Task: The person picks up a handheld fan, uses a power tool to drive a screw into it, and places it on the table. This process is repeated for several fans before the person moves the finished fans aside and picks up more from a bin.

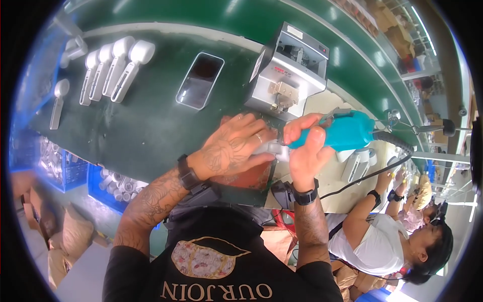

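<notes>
A head-worn fisheye camera looks steeply down from close above the wearer's hands (pixel 235 143) (pixel 309 156), facing across the green worktop (pixel 146 131) from its near side.

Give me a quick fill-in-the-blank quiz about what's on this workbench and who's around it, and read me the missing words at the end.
1. While the left hand grasps a pale part, the teal power tool is in the person's own ____ hand.
2. In the picture, the phone lies to the ____ of the boxy machine.
3. Grouped together are ____ white handled pieces, with a single piece apart.
4. The nearest co-worker wears a ____ top.

Missing words: right; left; four; white.
</notes>
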### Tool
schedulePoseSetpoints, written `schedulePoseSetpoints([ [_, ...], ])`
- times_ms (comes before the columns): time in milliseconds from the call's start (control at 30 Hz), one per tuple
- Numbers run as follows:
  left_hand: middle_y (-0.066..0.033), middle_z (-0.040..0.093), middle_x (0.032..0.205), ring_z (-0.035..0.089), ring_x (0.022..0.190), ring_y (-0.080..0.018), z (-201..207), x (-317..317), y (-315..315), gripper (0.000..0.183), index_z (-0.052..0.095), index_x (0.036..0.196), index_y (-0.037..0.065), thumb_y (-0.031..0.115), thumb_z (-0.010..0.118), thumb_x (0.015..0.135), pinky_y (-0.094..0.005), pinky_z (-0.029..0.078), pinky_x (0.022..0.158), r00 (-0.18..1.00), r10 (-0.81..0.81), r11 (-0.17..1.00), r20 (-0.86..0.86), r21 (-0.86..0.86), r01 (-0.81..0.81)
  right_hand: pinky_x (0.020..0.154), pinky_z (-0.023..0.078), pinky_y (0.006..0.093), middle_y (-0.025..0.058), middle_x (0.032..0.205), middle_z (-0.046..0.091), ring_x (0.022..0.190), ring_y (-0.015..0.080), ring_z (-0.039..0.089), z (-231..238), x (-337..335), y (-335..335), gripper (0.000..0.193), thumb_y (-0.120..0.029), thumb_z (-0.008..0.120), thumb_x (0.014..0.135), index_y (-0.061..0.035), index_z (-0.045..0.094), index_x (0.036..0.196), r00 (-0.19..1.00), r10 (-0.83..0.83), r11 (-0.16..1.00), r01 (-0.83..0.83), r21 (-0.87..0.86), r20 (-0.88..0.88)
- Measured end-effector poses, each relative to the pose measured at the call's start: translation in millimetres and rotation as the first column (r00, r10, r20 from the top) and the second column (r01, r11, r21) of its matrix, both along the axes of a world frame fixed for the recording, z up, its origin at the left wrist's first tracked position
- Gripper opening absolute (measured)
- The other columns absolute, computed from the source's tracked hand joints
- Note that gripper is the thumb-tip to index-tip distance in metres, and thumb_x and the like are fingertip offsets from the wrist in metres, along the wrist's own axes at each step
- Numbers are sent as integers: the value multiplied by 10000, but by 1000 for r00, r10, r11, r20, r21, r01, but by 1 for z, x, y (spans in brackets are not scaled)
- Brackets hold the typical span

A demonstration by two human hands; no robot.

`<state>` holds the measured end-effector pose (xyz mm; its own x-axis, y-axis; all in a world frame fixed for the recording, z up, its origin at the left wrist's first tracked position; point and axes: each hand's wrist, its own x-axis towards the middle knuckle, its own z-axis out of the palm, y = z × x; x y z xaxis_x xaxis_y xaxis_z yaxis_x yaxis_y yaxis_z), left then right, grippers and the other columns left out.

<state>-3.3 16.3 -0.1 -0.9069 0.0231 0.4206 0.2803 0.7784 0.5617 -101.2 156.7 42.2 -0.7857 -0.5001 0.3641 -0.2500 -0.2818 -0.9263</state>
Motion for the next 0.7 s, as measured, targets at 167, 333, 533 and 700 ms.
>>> schedulePoseSetpoints([
  [167, -77, 564, 1020, 537, 963, -270, 0, -1, -1, 404, 606, 1137, 64, 327, 718, 850, -404, 458, 826, 998, -31, 999, -63, -17, 30, 584, 439, 337, 80, 705, 506, 612, 188, 502, -6, -1, 1, 429, -437, 568, 1008, -17, 486, 966, 1000, 25, 999, -25, -40, 7],
  [333, -82, 596, 1086, 562, 1007, -288, -2, 2, -1, 428, 661, 1110, 77, 403, 732, 842, -437, 469, 904, 1000, 4, 1000, -7, -20, -4, 576, 447, 330, 78, 718, 543, 618, 186, 531, 6, -3, -3, 465, -451, 558, 1012, 9, 514, 1058, 999, 4, 996, -7, 85, 34],
  [533, -75, 599, 1068, 557, 999, -278, -2, 4, 0, 419, 654, 1161, 98, 356, 717, 837, -430, 469, 891, 1000, -2, 1000, -10, 8, 2, 586, 454, 311, 79, 721, 563, 640, 175, 557, 28, -27, -40, 444, -412, 508, 1042, 29, 535, 1082, 981, -130, 991, 129, -19, -142],
  [700, -78, 601, 1062, 558, 974, -282, 1, 2, -2, 410, 642, 1183, 98, 273, 682, 815, -428, 469, 879, 999, -50, 997, -11, 50, 50, 606, 463, 308, 72, 730, 565, 655, 169, 566, 13, -39, -53, 367, -348, 494, 1055, 15, 542, 1057, 982, -139, 989, 132, -60, -127],
])
